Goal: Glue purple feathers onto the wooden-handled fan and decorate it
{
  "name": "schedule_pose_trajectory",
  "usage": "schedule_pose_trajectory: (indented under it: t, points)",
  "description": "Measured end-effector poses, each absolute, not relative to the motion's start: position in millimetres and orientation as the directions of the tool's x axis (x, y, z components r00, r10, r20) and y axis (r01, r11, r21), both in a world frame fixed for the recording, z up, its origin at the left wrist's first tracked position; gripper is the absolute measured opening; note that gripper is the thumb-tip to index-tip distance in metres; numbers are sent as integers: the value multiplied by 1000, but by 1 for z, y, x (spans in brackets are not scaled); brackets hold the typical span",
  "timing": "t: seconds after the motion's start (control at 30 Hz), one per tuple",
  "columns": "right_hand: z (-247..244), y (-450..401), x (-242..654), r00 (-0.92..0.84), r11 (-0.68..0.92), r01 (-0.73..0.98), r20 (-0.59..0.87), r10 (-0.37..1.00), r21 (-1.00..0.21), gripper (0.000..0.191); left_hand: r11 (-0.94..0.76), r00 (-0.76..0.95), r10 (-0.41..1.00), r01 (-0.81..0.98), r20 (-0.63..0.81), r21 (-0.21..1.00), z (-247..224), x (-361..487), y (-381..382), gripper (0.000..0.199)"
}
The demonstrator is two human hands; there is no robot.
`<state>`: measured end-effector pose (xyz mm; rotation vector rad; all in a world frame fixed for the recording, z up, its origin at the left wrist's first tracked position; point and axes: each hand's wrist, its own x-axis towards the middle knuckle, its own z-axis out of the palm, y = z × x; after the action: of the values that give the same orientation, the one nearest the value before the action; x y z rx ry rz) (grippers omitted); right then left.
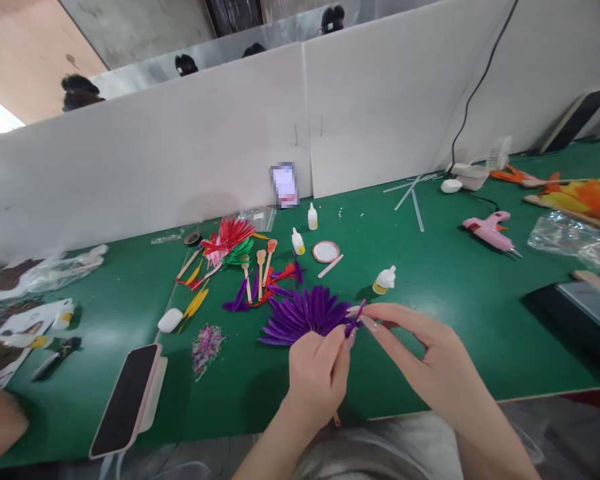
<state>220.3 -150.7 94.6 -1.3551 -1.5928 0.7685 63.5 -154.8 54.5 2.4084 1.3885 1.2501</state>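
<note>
My left hand (317,373) is closed at the base of a purple feather fan (305,313), and a handle tip shows below the wrist. Its thumb and fingertips also press on a single narrow purple feather (356,320). From the other side, my right hand (420,340) pinches that same feather between thumb and fingers, just right of the fan's spread. The fan's lower middle is hidden behind my left hand. A white glue bottle (384,280) with a yellow label leans beyond my right hand, and a round white dish (326,252) lies behind the fan.
Left of the fan are red feathers (233,233), wooden sticks (261,273), a shredded pile (208,348) and a phone on a stand (126,400). A pink glue gun (490,230) and black box (575,320) lie right. Another person's arm (0,423) is at far left.
</note>
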Motion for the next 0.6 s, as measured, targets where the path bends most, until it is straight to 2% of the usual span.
schedule_pose_trajectory:
  t: [0.27, 0.6]
  points:
    - [88, -144, 222, -11, 242, 475, 269, 963, -846, 17, -599, 271, 671, 747, 691, 289, 53, 73, -145, 15]
    - [83, -138, 222, -68, 353, 652, 412, 909, -671, 16, -560, 278, 695, 787, 664, 257, 49, 74, -140, 16]
